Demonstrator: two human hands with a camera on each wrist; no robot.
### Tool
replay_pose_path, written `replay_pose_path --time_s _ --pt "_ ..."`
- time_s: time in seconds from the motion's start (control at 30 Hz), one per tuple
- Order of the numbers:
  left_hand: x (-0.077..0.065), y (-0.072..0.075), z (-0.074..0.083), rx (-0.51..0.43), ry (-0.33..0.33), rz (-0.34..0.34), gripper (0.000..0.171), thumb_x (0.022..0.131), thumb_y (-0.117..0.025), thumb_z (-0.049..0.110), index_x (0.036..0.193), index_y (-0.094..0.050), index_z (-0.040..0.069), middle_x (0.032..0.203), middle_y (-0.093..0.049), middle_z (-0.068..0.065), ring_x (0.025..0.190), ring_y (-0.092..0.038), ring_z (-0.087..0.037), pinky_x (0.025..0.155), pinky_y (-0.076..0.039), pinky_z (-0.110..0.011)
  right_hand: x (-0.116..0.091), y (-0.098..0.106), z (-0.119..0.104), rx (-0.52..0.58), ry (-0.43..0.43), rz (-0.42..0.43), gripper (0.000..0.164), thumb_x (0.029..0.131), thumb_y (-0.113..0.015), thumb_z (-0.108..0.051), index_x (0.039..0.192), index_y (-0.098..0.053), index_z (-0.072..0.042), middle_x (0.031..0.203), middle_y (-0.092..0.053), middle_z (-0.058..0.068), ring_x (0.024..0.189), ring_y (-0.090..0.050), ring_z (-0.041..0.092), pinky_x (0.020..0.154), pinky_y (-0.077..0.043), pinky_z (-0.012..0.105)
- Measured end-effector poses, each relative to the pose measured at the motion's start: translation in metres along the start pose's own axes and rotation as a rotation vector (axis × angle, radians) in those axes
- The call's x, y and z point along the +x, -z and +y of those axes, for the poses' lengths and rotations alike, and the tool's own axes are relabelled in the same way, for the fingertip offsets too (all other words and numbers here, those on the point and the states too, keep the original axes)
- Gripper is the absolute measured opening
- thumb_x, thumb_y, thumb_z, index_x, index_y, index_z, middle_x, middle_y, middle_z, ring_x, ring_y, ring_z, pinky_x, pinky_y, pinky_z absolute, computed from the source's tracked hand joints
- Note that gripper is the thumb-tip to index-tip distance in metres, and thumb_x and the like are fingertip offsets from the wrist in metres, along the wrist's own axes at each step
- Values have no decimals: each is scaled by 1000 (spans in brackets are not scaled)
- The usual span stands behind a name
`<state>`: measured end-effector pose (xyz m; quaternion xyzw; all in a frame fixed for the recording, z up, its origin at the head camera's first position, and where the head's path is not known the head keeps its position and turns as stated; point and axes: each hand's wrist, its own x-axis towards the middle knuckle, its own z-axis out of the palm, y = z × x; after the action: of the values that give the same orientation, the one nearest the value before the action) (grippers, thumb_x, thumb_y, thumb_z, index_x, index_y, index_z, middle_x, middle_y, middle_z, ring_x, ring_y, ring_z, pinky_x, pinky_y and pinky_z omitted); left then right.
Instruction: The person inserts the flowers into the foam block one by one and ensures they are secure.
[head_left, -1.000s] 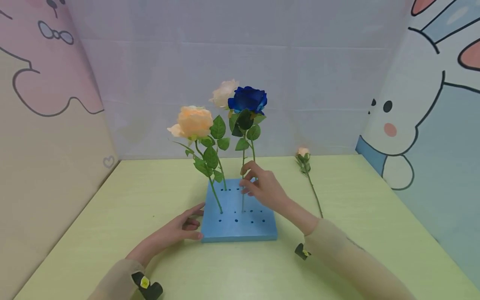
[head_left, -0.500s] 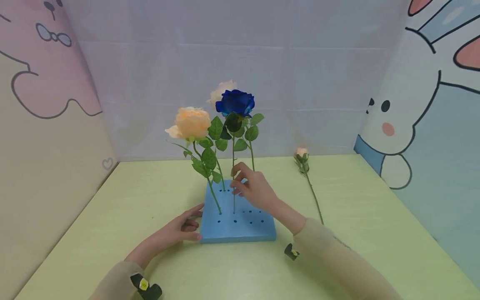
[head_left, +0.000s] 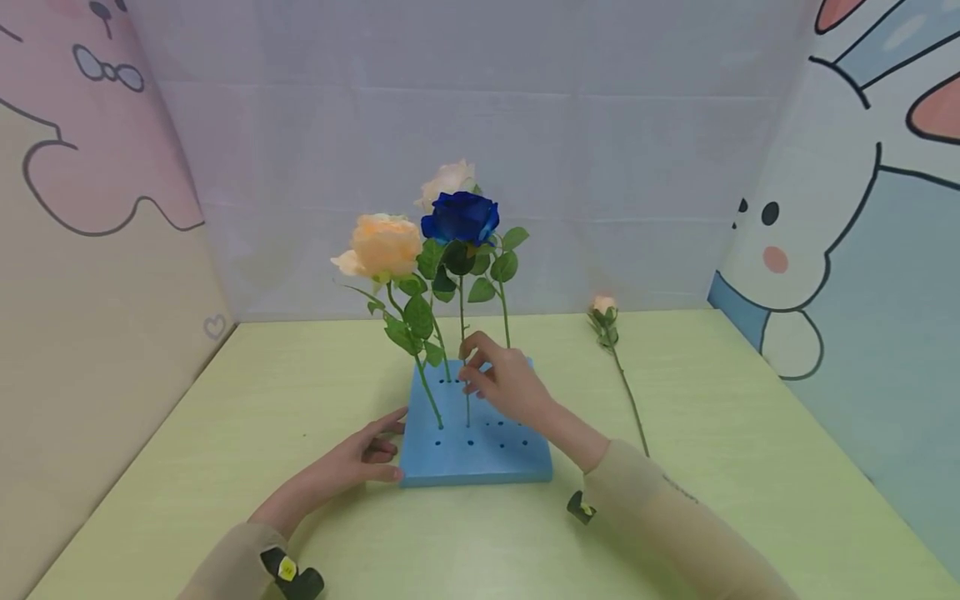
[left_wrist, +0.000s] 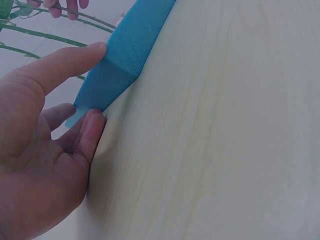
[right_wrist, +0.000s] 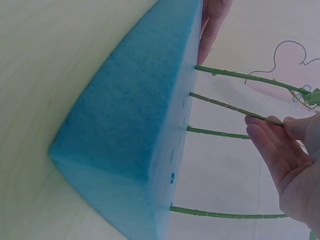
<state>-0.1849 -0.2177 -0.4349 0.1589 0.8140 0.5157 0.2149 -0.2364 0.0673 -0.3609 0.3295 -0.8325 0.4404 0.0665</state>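
A blue rose (head_left: 460, 218) stands nearly upright over a blue foam block (head_left: 472, 462) with rows of small holes. My right hand (head_left: 506, 379) pinches its stem between thumb and fingers, above the block. In the right wrist view the stem's lower end meets the holed face; how deep it goes is hidden. A peach rose (head_left: 386, 246) leans left from a hole. Behind the blue rose is a pale cream rose (head_left: 446, 183), partly covered. My left hand (head_left: 360, 458) touches the block's left side, its thumb (left_wrist: 75, 60) at the near corner and fingers along the edge.
At the right on the pale wooden table (head_left: 225, 433) lies another rose (head_left: 604, 307), peach with a long stem. A further green stem (head_left: 505, 317) rises from the block's back right. Walls with cartoon drawings stand on both sides, and a pale sheet (head_left: 637, 167) hangs behind.
The blue rose has moved left and slightly down with my right hand, its stem end shifting left across the block. My left hand stays at the block's side.
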Motion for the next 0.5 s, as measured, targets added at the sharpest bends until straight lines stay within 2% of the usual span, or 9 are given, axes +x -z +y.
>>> replay_pose_path --time_s 0.07,0.13,0.2,0.4,0.43,0.5 --pt "0 0 -1 -2 -4 -3 92 88 -74 26 159 -18 18 157 -31 -18 134 -43 -33 103 -40 -19 0 -1 0 0 3 0 15 97 -61 -10 109 -52 -11 87 -73 13 72 -75 28 61 -56 18" --pt "0 0 -1 -2 -6 -4 92 88 -74 26 159 -17 18 157 -31 -18 134 -43 -33 102 -40 -17 0 -2 0 -4 7 0 15 97 -61 -10 109 -52 -11 87 -74 13 71 -75 28 60 -56 17" --pt "0 0 -1 1 -4 -2 92 88 -74 26 159 -17 18 157 -31 -18 134 -43 -33 105 -40 -21 0 -3 1 -9 13 0 15 97 -61 -8 109 -53 -10 87 -74 13 71 -75 28 60 -55 17" --pt "0 -1 0 10 2 6 92 88 -74 27 160 -17 18 157 -32 -18 134 -43 -33 113 -38 -44 -2 -6 5 -24 37 -8 13 97 -61 -8 108 -53 -9 87 -74 15 70 -75 27 59 -54 15" --pt "0 -1 0 10 1 6 92 88 -74 27 160 -17 18 157 -32 -18 134 -43 -33 113 -37 -45 -3 -6 5 -25 38 -12 13 97 -60 -9 109 -53 -8 88 -74 16 70 -75 27 59 -54 15" --pt "0 -1 0 10 -1 4 92 88 -74 27 160 -17 18 157 -32 -18 134 -43 -33 112 -39 -40 -4 -6 5 -24 35 -20 14 98 -60 -10 110 -53 -6 89 -74 18 70 -75 27 60 -54 15"
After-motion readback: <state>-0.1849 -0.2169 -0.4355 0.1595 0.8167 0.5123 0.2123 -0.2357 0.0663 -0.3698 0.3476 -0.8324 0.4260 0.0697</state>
